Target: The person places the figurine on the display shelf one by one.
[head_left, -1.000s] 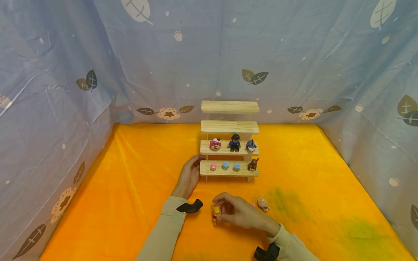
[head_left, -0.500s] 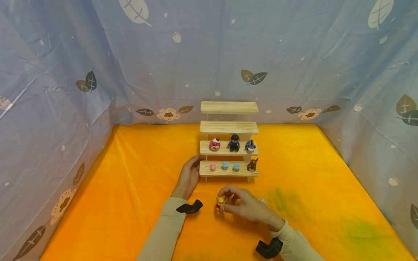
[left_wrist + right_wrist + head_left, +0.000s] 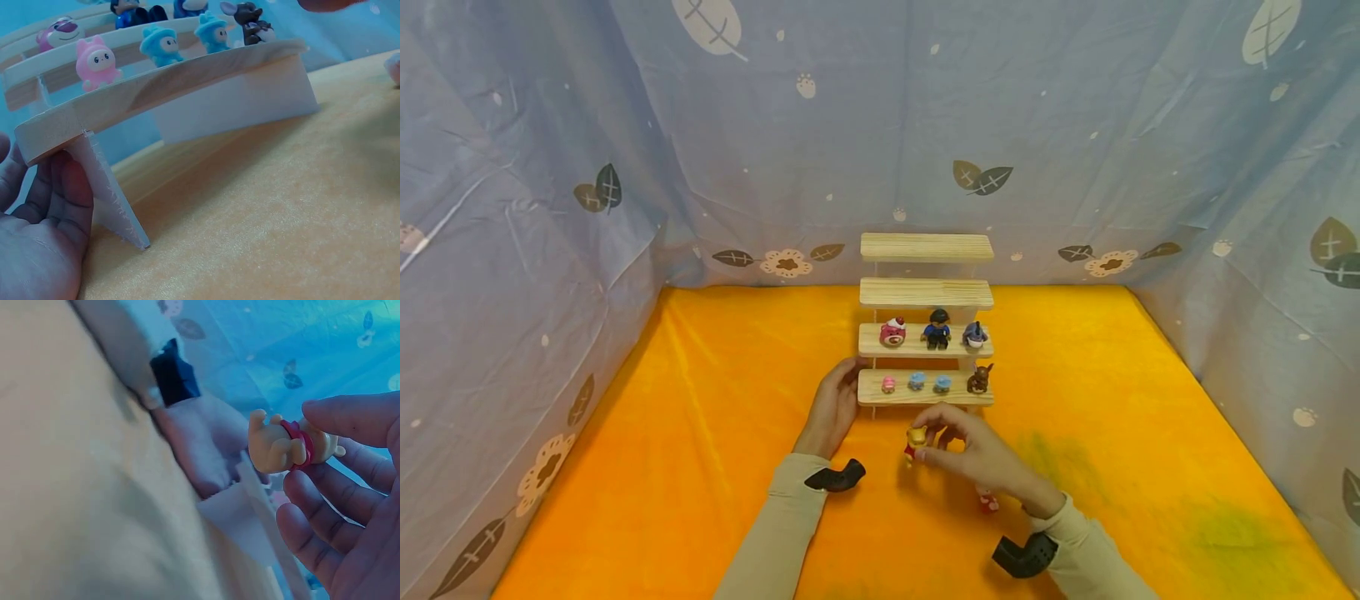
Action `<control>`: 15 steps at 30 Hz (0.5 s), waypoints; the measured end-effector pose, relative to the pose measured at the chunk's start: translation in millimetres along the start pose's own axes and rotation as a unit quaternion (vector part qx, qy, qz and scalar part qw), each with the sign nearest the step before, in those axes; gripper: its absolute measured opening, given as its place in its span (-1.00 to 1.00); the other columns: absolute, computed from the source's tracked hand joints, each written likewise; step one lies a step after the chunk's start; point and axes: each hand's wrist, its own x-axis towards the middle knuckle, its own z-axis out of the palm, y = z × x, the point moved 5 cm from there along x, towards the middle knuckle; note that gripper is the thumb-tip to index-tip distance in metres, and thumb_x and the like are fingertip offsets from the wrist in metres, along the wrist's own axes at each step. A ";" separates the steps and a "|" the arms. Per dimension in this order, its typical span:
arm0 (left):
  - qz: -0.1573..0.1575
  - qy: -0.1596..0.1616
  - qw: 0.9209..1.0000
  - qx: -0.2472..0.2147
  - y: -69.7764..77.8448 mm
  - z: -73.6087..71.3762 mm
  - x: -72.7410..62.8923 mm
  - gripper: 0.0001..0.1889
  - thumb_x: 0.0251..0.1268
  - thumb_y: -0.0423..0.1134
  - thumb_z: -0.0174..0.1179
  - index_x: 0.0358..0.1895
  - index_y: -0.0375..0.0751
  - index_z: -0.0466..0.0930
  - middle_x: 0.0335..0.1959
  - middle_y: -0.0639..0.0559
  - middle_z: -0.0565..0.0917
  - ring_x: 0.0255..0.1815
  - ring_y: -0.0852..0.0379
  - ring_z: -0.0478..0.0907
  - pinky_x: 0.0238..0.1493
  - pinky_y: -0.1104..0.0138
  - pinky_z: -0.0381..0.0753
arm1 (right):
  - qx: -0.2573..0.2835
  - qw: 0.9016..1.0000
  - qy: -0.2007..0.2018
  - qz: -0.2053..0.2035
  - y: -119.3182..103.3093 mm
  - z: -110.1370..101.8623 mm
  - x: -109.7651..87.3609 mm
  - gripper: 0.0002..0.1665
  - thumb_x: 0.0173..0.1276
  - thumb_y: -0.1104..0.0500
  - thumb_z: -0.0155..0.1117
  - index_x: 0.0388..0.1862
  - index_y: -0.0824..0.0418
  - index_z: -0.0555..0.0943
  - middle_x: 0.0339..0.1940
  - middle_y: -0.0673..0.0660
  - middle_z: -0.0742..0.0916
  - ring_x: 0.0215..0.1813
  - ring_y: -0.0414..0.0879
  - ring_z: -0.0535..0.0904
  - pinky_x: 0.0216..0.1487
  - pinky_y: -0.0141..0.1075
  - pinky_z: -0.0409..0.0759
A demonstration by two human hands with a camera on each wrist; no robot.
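A yellow bear figurine in a red top (image 3: 914, 450) is pinched between the thumb and fingers of my right hand (image 3: 973, 454), just in front of the stepped wooden display shelf (image 3: 925, 292). In the right wrist view the bear (image 3: 270, 453) lies sideways, its head partly covered by the fingers. My left hand (image 3: 833, 408) grips the left end of the lowest step; the left wrist view has its fingers (image 3: 74, 187) curled under the board against the white leg (image 3: 112, 194). That step bears a pink figurine (image 3: 889, 384), two blue-hatted figurines (image 3: 917, 382) and a brown animal figurine (image 3: 978, 379).
On the second step sit a pink bear figurine (image 3: 892, 332), a dark-haired doll in blue (image 3: 937, 330) and a grey-blue donkey figurine (image 3: 975, 335). A small red-and-pink figurine (image 3: 988, 501) lies on the orange cloth (image 3: 737, 375) below my right wrist. Patterned curtains (image 3: 820, 150) surround the cloth.
My right hand has carried the bear figurine forward and slightly right, up toward the lowest step. The red-and-pink figurine now shows below the wrist. My left hand has stayed at the shelf's end.
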 end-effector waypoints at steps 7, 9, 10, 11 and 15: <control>-0.005 0.007 1.000 0.002 -1.0 -2.1 0.2 -0.72 0.65 -0.14 -0.14 0.07 -0.27 0.44 0.11 -0.03 0.42 0.20 0.06 0.38 0.25 0.34 0.44 | -0.004 1.000 0.023 -0.007 -9.4 -17.0 3.3 -0.65 0.40 0.24 0.36 0.13 0.08 0.58 -0.03 0.09 0.67 -0.11 -0.17 0.60 -0.07 -0.28 0.63; -0.004 0.007 1.000 0.005 -0.4 -1.6 -0.2 -0.72 0.65 -0.14 -0.15 0.07 -0.28 0.43 0.11 -0.03 0.42 0.20 0.06 0.38 0.26 0.33 0.44 | -0.010 0.999 0.030 -0.008 -12.3 -22.8 4.1 -0.65 0.40 0.24 0.36 0.13 0.08 0.58 -0.01 0.09 0.67 -0.10 -0.17 0.60 -0.08 -0.28 0.63; -0.005 0.008 1.000 0.004 -0.2 -1.4 -0.5 -0.72 0.65 -0.15 -0.15 0.07 -0.28 0.43 0.11 -0.03 0.43 0.20 0.06 0.38 0.26 0.33 0.44 | -0.013 0.999 0.033 -0.008 -13.4 -25.5 4.6 -0.65 0.41 0.24 0.35 0.14 0.09 0.58 0.00 0.09 0.67 -0.08 -0.17 0.59 -0.07 -0.29 0.63; -0.004 0.008 1.000 0.004 0.1 -1.0 -0.8 -0.72 0.65 -0.15 -0.15 0.07 -0.28 0.43 0.10 -0.03 0.43 0.19 0.06 0.38 0.25 0.33 0.45 | -0.012 0.999 0.035 -0.006 -14.5 -28.0 5.2 -0.65 0.41 0.24 0.35 0.14 0.09 0.57 0.01 0.10 0.67 -0.07 -0.18 0.59 -0.06 -0.29 0.62; -0.005 0.006 1.000 0.006 0.9 0.6 -1.5 -0.72 0.66 -0.16 -0.17 0.07 -0.28 0.43 0.09 -0.03 0.43 0.17 0.05 0.38 0.23 0.34 0.46 | -0.013 0.999 0.041 -0.002 -18.6 -37.3 7.9 -0.65 0.42 0.26 0.33 0.15 0.12 0.57 0.05 0.11 0.66 -0.01 -0.18 0.58 -0.02 -0.29 0.62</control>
